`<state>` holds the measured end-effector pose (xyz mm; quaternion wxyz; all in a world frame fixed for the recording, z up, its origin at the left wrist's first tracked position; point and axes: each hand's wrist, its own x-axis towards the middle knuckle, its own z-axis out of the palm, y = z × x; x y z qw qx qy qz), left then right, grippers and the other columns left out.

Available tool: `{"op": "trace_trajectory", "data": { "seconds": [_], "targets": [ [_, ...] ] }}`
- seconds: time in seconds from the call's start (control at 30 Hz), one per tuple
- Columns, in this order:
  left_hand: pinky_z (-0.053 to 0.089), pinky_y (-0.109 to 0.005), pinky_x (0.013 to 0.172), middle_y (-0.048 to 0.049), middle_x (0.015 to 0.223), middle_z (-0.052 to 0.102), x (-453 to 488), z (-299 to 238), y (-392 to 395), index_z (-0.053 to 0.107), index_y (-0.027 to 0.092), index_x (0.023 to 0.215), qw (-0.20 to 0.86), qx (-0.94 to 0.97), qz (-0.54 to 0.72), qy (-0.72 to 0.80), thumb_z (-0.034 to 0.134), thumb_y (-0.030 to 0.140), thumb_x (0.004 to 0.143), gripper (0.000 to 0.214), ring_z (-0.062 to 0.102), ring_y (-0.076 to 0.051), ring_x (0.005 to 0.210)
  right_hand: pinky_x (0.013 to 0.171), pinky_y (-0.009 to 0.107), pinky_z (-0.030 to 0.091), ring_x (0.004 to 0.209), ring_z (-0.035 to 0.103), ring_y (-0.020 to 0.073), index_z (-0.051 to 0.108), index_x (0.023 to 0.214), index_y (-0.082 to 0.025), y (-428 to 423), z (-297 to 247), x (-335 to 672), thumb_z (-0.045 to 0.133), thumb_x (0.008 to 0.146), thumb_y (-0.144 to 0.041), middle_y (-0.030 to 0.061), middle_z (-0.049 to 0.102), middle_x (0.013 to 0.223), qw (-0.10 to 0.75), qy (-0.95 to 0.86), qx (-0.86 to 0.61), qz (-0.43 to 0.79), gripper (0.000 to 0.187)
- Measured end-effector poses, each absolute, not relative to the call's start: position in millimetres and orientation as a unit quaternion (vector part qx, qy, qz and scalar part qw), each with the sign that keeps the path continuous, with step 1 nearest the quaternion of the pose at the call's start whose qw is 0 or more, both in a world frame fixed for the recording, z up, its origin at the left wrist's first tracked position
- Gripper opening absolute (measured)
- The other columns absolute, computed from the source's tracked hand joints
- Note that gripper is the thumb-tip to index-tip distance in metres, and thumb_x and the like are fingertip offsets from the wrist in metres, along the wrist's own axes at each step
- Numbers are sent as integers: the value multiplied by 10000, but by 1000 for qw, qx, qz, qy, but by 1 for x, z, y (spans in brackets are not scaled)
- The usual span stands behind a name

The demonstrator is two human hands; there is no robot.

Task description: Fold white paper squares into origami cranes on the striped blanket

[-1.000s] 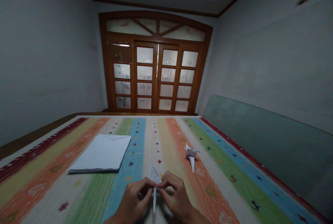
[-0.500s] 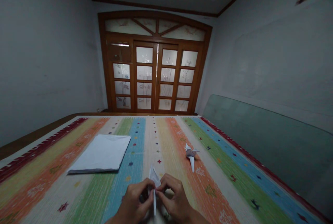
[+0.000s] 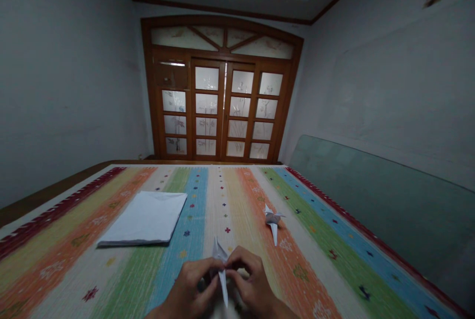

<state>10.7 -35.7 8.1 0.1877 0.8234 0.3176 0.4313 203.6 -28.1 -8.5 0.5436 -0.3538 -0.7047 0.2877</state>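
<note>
Left hand: the left hand [image 3: 189, 284] is curled narrow, its thumb and fingertips pinching the lower left side of the folded white paper piece [image 3: 221, 270].

Right hand: the right hand [image 3: 252, 279] is also closed narrow, gripping the same piece from the other side, its fingertips almost meeting those of the left hand.

Held piece: it stands between both hands just above the rug, with one pointed flap rising above the fingers and a narrow point angling down below them.

Nearby: a paper crane [image 3: 272, 221] stands on the striped woven rug [image 3: 85, 269], ahead of the right hand and well apart from it. A stack of white paper sheets [image 3: 143, 218] lies ahead of the left hand.

Room: glazed wooden double doors [image 3: 222, 106] stand beyond the rug. A greenish glass panel [image 3: 378, 200] leans along the right wall.
</note>
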Motion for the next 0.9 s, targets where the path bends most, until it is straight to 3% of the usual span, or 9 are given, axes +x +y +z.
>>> {"op": "trace_trajectory", "data": {
  "seconds": [0.17,0.3,0.4,0.5,0.6,0.73,0.9],
  "targets": [
    [511,-207,623,9,733,728,13,8,-35,703,218,914,221,807,433,336,598,198,902,108,677,-144,626,635,228,484,680,648,160,693,710,-186,-29,-3,204,677,742,-85,12,673,700,544,-700,-349,302,107],
    [513,-206,621,-8,784,728,16,4,-35,689,209,965,305,750,458,368,656,251,883,98,671,-150,646,641,233,502,691,654,161,703,727,-190,-28,-1,204,690,761,-92,12,680,721,558,-692,-340,307,104],
    [531,-234,650,-20,833,736,22,5,-37,624,221,1041,414,677,482,371,726,312,854,232,687,-172,694,646,241,524,696,663,167,712,781,-194,-27,-3,203,731,774,-120,13,683,741,568,-694,-327,298,76],
    [559,-295,725,-23,871,754,28,7,-35,492,261,1178,528,578,510,357,834,391,772,547,720,-203,749,641,240,547,684,674,166,702,899,-199,-26,-8,202,770,774,-145,9,686,771,582,-693,-311,291,152],
    [541,-273,656,-3,797,753,29,6,-29,407,274,1207,591,514,515,347,909,440,677,748,724,-203,684,649,235,557,693,685,164,673,982,-209,-28,-9,202,752,787,-125,15,693,816,582,-711,-288,269,226],
    [457,-194,527,38,684,727,23,2,-19,424,260,1132,638,499,487,326,927,474,638,737,673,-152,547,678,256,553,715,680,174,637,1032,-213,-37,-4,205,656,818,-92,29,682,829,563,-753,-265,215,247],
    [423,-168,479,68,623,693,17,1,-15,429,251,1050,659,502,462,316,927,466,622,690,627,-127,495,703,268,561,772,683,188,616,1000,-197,-41,3,207,546,861,-85,61,667,860,569,-750,-271,202,192]
  ]
}}
